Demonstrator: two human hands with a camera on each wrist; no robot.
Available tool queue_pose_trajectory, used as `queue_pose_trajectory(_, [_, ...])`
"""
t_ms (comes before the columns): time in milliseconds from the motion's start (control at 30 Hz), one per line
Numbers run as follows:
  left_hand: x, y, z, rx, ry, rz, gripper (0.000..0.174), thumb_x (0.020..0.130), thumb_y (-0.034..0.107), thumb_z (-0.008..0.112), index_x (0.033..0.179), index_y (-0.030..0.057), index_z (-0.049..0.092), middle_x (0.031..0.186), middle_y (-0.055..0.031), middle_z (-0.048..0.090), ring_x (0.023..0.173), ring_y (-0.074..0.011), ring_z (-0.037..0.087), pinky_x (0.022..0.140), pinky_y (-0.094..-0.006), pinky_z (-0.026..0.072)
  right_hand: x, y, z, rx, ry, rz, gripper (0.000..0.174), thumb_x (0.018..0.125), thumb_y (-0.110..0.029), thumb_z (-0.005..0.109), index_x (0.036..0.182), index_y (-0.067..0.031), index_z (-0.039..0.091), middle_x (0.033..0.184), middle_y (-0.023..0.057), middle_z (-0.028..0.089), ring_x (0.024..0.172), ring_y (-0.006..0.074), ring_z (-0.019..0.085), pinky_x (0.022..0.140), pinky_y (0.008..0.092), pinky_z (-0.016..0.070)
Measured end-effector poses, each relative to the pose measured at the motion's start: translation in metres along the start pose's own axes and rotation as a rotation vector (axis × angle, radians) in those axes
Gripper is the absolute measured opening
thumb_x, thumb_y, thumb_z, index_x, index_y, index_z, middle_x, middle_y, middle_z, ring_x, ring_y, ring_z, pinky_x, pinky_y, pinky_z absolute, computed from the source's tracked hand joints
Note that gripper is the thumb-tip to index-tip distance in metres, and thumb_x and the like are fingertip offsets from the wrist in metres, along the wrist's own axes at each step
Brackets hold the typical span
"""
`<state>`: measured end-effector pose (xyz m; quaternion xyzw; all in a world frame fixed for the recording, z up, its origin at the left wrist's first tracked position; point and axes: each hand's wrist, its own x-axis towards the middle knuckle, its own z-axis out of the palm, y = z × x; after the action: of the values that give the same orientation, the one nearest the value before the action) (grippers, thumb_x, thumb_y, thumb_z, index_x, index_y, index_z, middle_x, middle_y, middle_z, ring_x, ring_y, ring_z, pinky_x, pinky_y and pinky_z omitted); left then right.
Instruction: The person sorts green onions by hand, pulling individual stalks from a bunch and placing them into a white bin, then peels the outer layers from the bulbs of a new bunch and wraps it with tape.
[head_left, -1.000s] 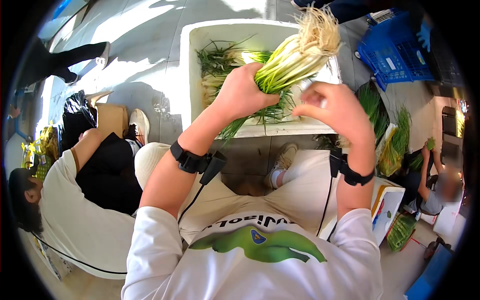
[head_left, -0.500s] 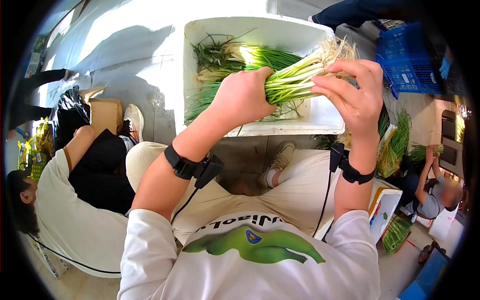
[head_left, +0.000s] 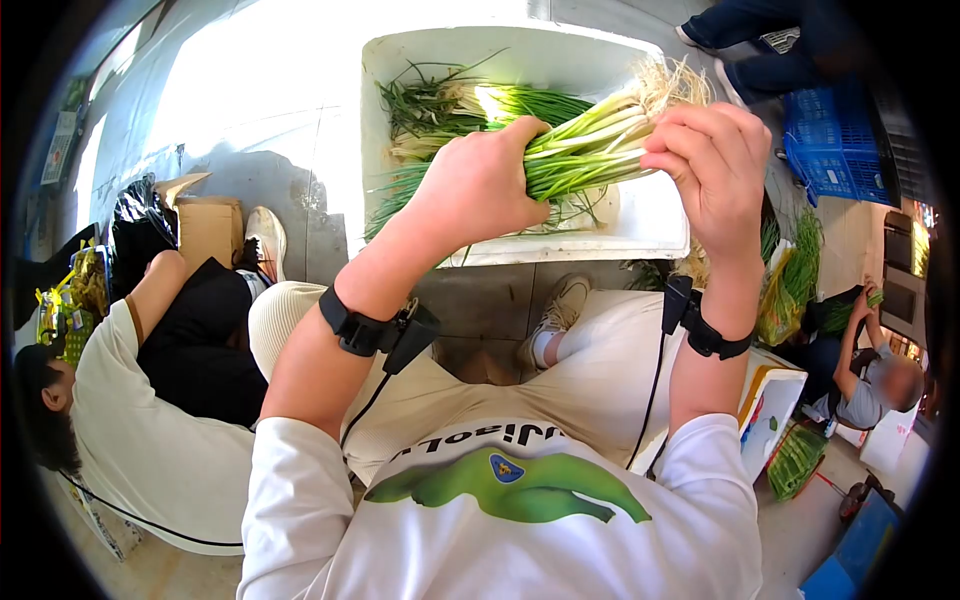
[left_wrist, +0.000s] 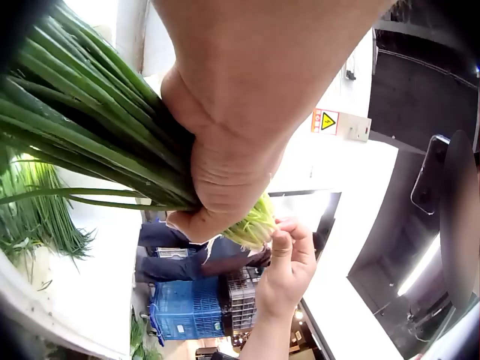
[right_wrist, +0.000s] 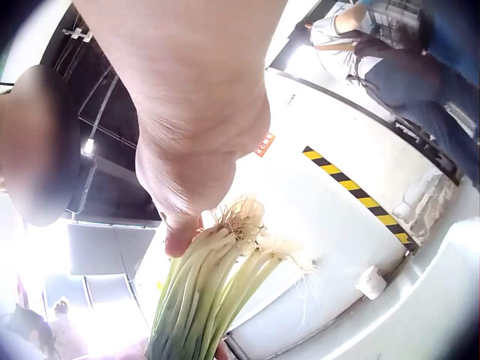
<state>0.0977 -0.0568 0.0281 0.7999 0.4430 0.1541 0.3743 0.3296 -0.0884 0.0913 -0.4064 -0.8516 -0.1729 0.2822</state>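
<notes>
My left hand (head_left: 485, 185) grips a bunch of spring onions (head_left: 585, 158) round the middle, over a white foam box (head_left: 590, 246). The white ends and stringy roots (right_wrist: 241, 219) point right, while long green leaves (left_wrist: 82, 112) trail from the other side of the fist. At the root end, my right hand (head_left: 718, 165) has its thumb and fingers bent together at the outer stalks. In the left wrist view this right hand (left_wrist: 285, 277) pinches at the pale ends; the exact strand is hidden. More spring onions (head_left: 430, 120) lie inside the box.
A person (head_left: 160, 440) sits close at my left, near a cardboard box (head_left: 210, 240). Someone's dark trouser legs (head_left: 765, 60) and a blue crate (head_left: 835, 145) are at the upper right. Another person (head_left: 860, 385) handles greens farther right, beyond a yellow bag (head_left: 778, 315).
The bunch has swung down from pointing upward to lying flatter over the box. My right hand has moved from below it up to the root end, its fingers now closed in there.
</notes>
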Motion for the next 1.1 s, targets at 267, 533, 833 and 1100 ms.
queue_pose_trajectory(267, [0.000,-0.003,0.006,0.127,0.012,-0.017,0.056,0.068,0.025,0.076,0.116,-0.0003,0.060,0.077,-0.0180,0.068,0.080,-0.0361,0.067,0.076,-0.0439,0.0534,-0.006,0.002,-0.001,-0.080,-0.010,0.116,0.040,0.066,-0.036,0.080,0.102,-0.0231,0.072,0.121,-0.0056,0.061,0.109,0.0209,0.050,0.094,0.0347,0.0344])
queue_pose_trajectory(533, [0.001,-0.005,0.016,0.265,0.109,0.060,0.028,0.070,0.019,0.073,0.086,0.0025,0.057,0.072,-0.0154,0.067,0.071,-0.0335,0.068,0.066,-0.0429,0.0539,0.003,-0.053,0.006,-0.108,-0.344,0.159,0.077,0.064,-0.045,0.080,0.136,-0.0280,0.058,0.146,-0.0041,0.050,0.133,0.0204,0.043,0.105,0.0406,0.0278])
queue_pose_trajectory(833, [0.003,0.001,0.019,0.370,0.079,0.038,0.032,0.070,0.019,0.074,0.093,0.0028,0.058,0.079,-0.0162,0.069,0.077,-0.0347,0.068,0.074,-0.0432,0.0538,-0.015,-0.071,0.036,-0.265,-0.523,0.278,0.080,0.080,-0.022,0.072,0.151,-0.0172,0.036,0.153,0.0054,0.038,0.143,0.0227,0.033,0.113,0.0468,0.0247])
queue_pose_trajectory(1100, [0.003,0.008,0.014,0.369,0.103,-0.079,0.048,0.071,0.025,0.075,0.113,0.0061,0.064,0.092,-0.0173,0.070,0.086,-0.0360,0.068,0.079,-0.0441,0.0537,-0.030,-0.003,-0.066,-0.401,-0.261,0.335,0.024,0.089,-0.017,0.065,0.111,-0.0085,0.068,0.117,0.0073,0.064,0.102,0.0236,0.060,0.095,0.0359,0.0400])
